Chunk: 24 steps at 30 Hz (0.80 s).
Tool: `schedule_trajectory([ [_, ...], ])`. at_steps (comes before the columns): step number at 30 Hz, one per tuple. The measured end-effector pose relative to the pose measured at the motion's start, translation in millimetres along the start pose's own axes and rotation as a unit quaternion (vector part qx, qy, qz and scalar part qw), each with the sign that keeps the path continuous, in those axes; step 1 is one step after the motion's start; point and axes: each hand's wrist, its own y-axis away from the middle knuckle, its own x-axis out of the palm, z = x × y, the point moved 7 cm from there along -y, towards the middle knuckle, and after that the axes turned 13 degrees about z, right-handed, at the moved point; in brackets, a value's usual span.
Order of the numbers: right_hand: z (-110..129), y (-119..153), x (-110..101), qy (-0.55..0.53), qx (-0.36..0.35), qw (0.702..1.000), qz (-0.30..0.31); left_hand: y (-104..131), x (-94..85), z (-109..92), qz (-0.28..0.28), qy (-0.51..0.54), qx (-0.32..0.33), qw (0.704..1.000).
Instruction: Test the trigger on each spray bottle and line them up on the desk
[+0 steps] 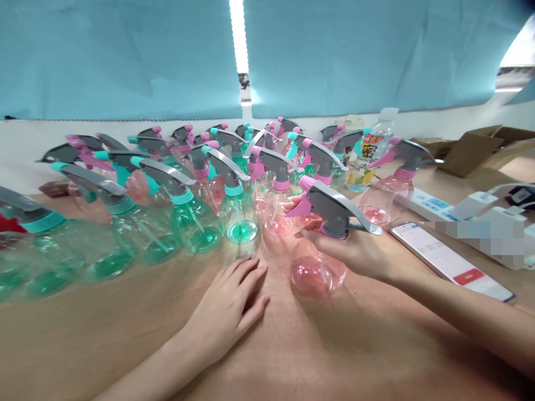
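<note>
My right hand (351, 248) grips a pink spray bottle (315, 273) around its neck, just under the grey and pink trigger head. The bottle leans a little, and I cannot tell whether its base touches the table. Palm down on the table (267, 356), my left hand (228, 303) lies with its fingers stretched out and nothing in them. Just beyond its fingertips stands a green spray bottle (238, 220) with a turquoise collar. A second pink spray bottle (278, 214) is upright behind the held one, partly hidden by my right fingers.
Several green and pink spray bottles crowd the left and back, among them a green one (194, 225). To the right are another pink bottle (387, 197), a phone (453, 262), a power strip (434, 206), a labelled drink bottle (368, 156) and a cardboard box (472, 150).
</note>
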Motion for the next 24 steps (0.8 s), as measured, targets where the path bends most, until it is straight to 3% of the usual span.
schedule_trajectory([
  [7,-1.5,6.3,-6.2,0.098,0.024,0.994,0.036,-0.8,-0.3,-0.5,0.002,0.003,-0.003,1.000],
  [24,0.8,1.4,-0.5,0.064,0.025,0.998,0.012,-1.4,-0.7,-0.2,0.004,-0.005,-0.001,1.000],
])
